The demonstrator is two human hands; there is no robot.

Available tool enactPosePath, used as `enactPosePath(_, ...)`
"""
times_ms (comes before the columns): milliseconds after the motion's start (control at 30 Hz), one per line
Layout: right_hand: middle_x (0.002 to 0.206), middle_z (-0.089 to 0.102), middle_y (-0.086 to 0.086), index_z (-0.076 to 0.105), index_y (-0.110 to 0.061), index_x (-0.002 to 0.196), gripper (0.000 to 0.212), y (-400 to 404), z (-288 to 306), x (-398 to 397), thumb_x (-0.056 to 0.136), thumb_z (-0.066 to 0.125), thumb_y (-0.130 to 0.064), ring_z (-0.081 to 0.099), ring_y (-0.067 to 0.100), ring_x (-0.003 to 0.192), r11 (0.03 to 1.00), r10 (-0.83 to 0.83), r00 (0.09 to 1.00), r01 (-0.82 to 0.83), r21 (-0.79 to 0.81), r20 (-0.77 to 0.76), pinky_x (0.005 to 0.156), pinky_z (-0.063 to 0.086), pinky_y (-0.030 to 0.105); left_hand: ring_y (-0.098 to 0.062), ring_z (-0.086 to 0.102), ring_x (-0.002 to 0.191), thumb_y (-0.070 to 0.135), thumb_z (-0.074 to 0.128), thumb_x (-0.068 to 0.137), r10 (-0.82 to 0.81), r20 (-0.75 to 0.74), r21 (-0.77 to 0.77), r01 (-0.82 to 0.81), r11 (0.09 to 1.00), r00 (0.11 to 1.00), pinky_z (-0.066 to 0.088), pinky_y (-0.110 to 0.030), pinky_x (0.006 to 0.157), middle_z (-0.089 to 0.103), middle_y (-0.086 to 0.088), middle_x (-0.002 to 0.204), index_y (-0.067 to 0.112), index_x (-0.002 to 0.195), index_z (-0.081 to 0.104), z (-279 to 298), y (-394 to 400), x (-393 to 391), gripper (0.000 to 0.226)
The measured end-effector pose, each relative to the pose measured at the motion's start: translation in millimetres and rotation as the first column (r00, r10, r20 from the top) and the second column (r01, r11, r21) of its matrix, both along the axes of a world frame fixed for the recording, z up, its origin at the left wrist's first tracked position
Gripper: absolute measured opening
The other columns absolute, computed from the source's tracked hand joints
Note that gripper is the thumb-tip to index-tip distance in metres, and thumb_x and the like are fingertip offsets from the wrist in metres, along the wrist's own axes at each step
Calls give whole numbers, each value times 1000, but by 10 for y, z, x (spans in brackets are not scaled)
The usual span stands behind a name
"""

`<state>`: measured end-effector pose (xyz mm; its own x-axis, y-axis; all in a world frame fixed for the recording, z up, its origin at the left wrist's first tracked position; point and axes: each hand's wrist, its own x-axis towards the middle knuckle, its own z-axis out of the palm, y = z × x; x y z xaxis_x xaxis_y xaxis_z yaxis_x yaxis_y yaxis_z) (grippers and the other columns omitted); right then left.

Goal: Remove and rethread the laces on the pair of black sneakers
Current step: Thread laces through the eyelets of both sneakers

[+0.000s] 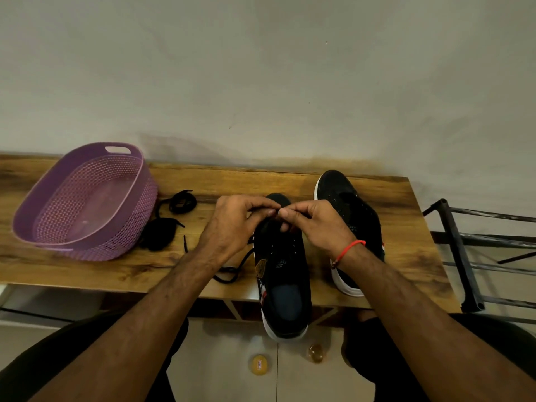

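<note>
2 sneakers (282, 274), L hand (232, 224) & R hand (317, 224) both pinching 1 lace (232, 271).

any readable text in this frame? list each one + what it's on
None can be read for certain.
Near sneaker, white lettering by the tongue: blurred, unreadable.
Near sneaker, yellow badge: too small to read.
Far sneaker, pale mark by the right hand: too blurred.
Yellow object on floor: small mark, illegible.

Sneaker's (282, 274) eyelets (behind hands (232, 224))
</note>
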<state>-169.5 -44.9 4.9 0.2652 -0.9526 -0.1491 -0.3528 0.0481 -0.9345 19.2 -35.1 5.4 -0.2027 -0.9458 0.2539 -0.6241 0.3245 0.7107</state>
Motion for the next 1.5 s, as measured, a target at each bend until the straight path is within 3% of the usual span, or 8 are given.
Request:
enactPosePath(367, 64, 69, -2, 75, -16, 79, 15, -6, 29, -36, 86, 73, -29, 66, 3, 64, 998, -58, 995, 56, 17, 86, 66, 52, 15, 5, 67, 103, 19, 72, 92, -70, -155, 157, 95, 983, 985, 56, -23, 92, 74, 18, 109, 29, 118, 73, -20, 9, -55, 28)
enactPosePath(533, 64, 66, 0, 72, -8, 82, 35, -13, 27, -53, 87, 70, -43, 59, 8, 57, 994, -97, 995, 96, 46, 13, 60, 50, 20, 6, 67, 95, 24, 73, 91, 18, -160, 138, 4, 990, 987, 56, -19, 81, 73, 23, 100, 32, 111, 74, -69, 17, -74, 22)
enactPosePath(800, 101, 54, -6, 53, -20, 121, 57, 226, -96, -55, 84, 66, -61, 55, 11, 96, 1000, 13, 853, 3, 30, -522, 69, 41, 21, 5, 61, 90, 32, 71, 92, 207, -49, 217, -192, 957, 977, 50, -17, 75, 67, 21, 94, 33, 93, 77, -164, 23, -97, 6)
enactPosePath(967, 89, 67, -6, 66, -21, 102, 23, 197, -48, -145, 90, 64, -41, 61, 1, 77, 994, -12, 887, 63, 94, -461, 56, 42, 14, 1, 62, 103, 28, 73, 91, 134, -3, 275, -128, 953, 991, 52, -21, 88, 72, 16, 104, 32, 103, 78, -192, 83, -205, 14)
enactPosePath(1133, 77, 71, 9, 70, -10, 75, 28, 186, -63, -247, 95, 56, -25, 70, 21, 77, 984, -71, 938, 121, 128, -339, 72, 57, 38, -3, 60, 106, 35, 66, 96, 113, 60, 264, -125, 957, 992, 50, -25, 87, 68, 15, 109, 36, 107, 76, -269, 145, -291, 15)
enactPosePath(1267, 89, 67, 26, 66, 2, 80, 31, 185, -125, -289, 94, 54, -23, 67, 39, 91, 973, -101, 958, 151, 174, -267, 79, 56, 53, -9, 56, 104, 43, 65, 94, 127, 168, 222, -163, 962, 978, 52, -50, 89, 56, 17, 101, 40, 104, 75, -277, 176, -345, 15)
enactPosePath(1400, 96, 69, 25, 70, 1, 88, 27, 174, -120, -303, 97, 55, -20, 68, 37, 96, 956, -128, 971, 175, 235, -202, 74, 56, 41, -8, 53, 102, 45, 64, 94, 113, 186, 136, -139, 981, 976, 51, -50, 89, 54, 16, 102, 38, 107, 75, -222, 193, -338, 19)
enactPosePath(1500, 98, 70, 24, 73, -4, 85, 23, 158, -142, -315, 95, 58, -19, 68, 37, 98, 946, -138, 977, 179, 271, -163, 82, 59, 54, -9, 51, 106, 49, 62, 94, 87, 289, 79, -114, 990, 953, 46, -43, 93, 53, 15, 106, 39, 112, 74, -214, 245, -363, 23)
